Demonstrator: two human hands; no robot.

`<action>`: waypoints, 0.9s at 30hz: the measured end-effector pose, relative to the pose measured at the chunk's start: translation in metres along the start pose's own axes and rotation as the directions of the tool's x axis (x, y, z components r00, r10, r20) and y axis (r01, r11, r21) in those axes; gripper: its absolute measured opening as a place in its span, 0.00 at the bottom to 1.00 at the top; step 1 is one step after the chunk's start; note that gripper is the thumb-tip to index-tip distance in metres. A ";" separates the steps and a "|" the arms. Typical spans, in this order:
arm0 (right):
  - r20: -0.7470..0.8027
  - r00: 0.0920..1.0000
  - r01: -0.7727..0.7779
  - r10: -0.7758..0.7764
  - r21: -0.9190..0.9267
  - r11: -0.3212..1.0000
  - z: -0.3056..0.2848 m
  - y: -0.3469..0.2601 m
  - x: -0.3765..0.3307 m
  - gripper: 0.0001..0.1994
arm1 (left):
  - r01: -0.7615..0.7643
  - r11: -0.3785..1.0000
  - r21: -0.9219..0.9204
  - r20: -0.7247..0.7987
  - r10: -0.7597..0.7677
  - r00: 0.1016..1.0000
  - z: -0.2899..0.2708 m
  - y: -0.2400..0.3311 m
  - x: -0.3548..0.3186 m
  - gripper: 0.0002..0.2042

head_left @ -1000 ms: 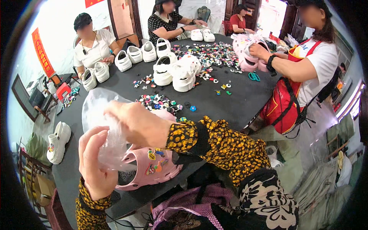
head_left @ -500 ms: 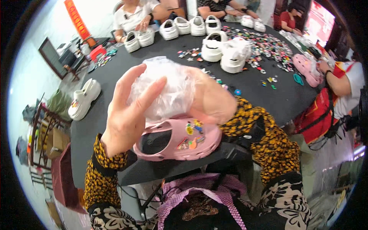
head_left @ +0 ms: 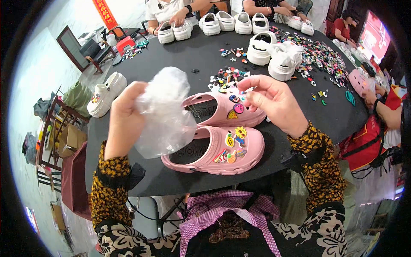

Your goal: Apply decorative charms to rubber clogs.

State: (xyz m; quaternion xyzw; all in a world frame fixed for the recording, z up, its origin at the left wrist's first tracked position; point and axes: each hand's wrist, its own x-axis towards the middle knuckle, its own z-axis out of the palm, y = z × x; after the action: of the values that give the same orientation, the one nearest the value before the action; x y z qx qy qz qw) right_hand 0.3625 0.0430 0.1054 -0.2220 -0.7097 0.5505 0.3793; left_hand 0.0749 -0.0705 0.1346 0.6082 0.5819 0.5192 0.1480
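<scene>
Crumpled clear plastic bag (head_left: 165,113) held above two pink clogs (head_left: 222,130), side by side, charm-studded.

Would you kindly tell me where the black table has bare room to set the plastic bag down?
Bare table lies between the far row of white clogs and the pink clogs, and left of the plastic bag toward the lone white clog. The right side is crowded with loose charms.
</scene>
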 end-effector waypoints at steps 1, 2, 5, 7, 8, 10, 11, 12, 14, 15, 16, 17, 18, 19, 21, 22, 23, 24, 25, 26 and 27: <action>0.002 1.000 -0.007 0.007 -0.035 0.999 0.000 0.000 -0.001 0.11 | -0.210 0.956 0.207 0.069 0.200 0.977 0.007 -0.004 0.010 0.20; 0.004 1.000 -0.007 0.007 -0.032 0.999 0.002 0.000 -0.002 0.11 | -0.407 0.824 0.394 0.173 0.369 0.913 0.012 -0.006 0.017 0.17; 0.037 0.998 0.061 -0.057 -0.119 0.991 -0.001 0.008 -0.008 0.10 | -0.494 0.794 0.353 0.298 0.406 0.864 0.041 -0.013 0.028 0.13; 0.026 0.997 0.074 -0.070 -0.177 0.981 -0.012 0.011 -0.016 0.09 | -0.468 0.801 0.373 0.428 0.299 0.853 0.059 -0.014 0.031 0.10; 0.026 0.997 0.079 -0.075 -0.235 0.969 -0.017 0.014 -0.018 0.09 | -0.471 0.805 0.361 0.431 0.304 0.850 0.063 -0.020 0.035 0.10; 0.015 0.997 0.077 -0.076 -0.235 0.969 -0.028 0.020 -0.024 0.09 | -0.696 0.560 0.449 0.667 0.308 0.678 0.071 -0.031 0.046 0.06; -0.024 0.998 0.054 -0.062 -0.232 0.971 -0.034 0.022 -0.029 0.08 | -0.773 0.397 0.494 0.705 0.337 0.624 0.074 -0.030 0.046 0.04; -0.062 0.997 0.031 -0.047 -0.228 0.973 -0.041 0.024 -0.034 0.08 | -0.776 0.396 0.491 0.708 0.338 0.620 0.077 -0.027 0.046 0.04; -0.085 0.995 0.034 -0.053 -0.212 0.977 -0.054 0.029 -0.043 0.08 | -0.838 0.249 0.485 0.783 0.304 0.543 0.082 -0.019 0.046 0.04; -0.124 0.992 -0.004 -0.017 -0.167 0.986 -0.059 0.030 -0.047 0.08 | -0.837 0.250 0.487 0.798 0.261 0.543 0.084 -0.018 0.047 0.04; -0.160 0.987 -0.041 0.022 -0.119 0.992 -0.064 0.032 -0.050 0.08 | -0.839 0.251 0.482 0.801 0.262 0.539 0.086 -0.021 0.049 0.04; -0.176 0.983 -0.080 0.055 -0.139 0.987 -0.069 0.034 -0.054 0.09 | -0.815 0.315 0.486 0.803 0.206 0.559 0.088 -0.024 0.050 0.04; -0.179 0.982 -0.083 0.058 -0.136 0.987 -0.072 0.039 -0.058 0.09 | -0.786 0.376 0.492 0.805 0.148 0.575 0.091 -0.027 0.051 0.04; -0.181 0.980 -0.107 0.080 -0.145 0.984 -0.074 0.046 -0.062 0.09 | -0.787 0.377 0.489 0.808 0.145 0.572 0.094 -0.029 0.053 0.04; -0.163 0.985 -0.086 0.058 -0.168 0.982 -0.071 0.052 -0.070 0.08 | -0.573 0.586 0.573 0.743 -0.076 0.665 0.100 -0.033 0.058 0.04; -0.136 0.989 -0.092 0.062 -0.229 0.969 -0.068 0.052 -0.073 0.08 | -0.572 0.585 0.576 0.743 -0.082 0.664 0.101 -0.038 0.061 0.04; -0.088 0.995 0.014 -0.046 -0.332 0.943 -0.064 0.053 -0.076 0.07 | -0.563 0.657 0.502 0.758 -0.021 0.652 0.103 -0.041 0.065 0.04; -0.027 0.989 0.122 -0.148 -0.426 0.896 -0.060 0.055 -0.078 0.07 | -0.549 0.721 0.422 0.765 0.041 0.642 0.106 -0.042 0.069 0.05; 0.022 0.993 0.115 -0.116 -0.401 0.909 -0.056 0.055 -0.080 0.08 | -0.551 0.721 0.420 0.769 0.040 0.639 0.106 -0.041 0.071 0.05; 0.079 0.997 0.039 -0.014 -0.324 0.945 -0.052 0.055 -0.084 0.12 | -0.397 0.786 0.475 0.747 -0.122 0.653 0.108 -0.029 0.075 0.07; 0.098 0.992 0.111 -0.077 -0.408 0.906 -0.048 0.055 -0.087 0.15 | -0.232 0.817 0.528 0.717 -0.282 0.638 0.110 -0.022 0.078 0.10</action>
State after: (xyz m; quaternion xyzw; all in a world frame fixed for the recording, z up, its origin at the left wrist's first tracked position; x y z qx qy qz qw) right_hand 0.4476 0.0253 0.0326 -0.2405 -0.8343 0.3780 0.3213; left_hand 0.1343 0.0493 0.1070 0.7758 0.5992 0.0059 0.1975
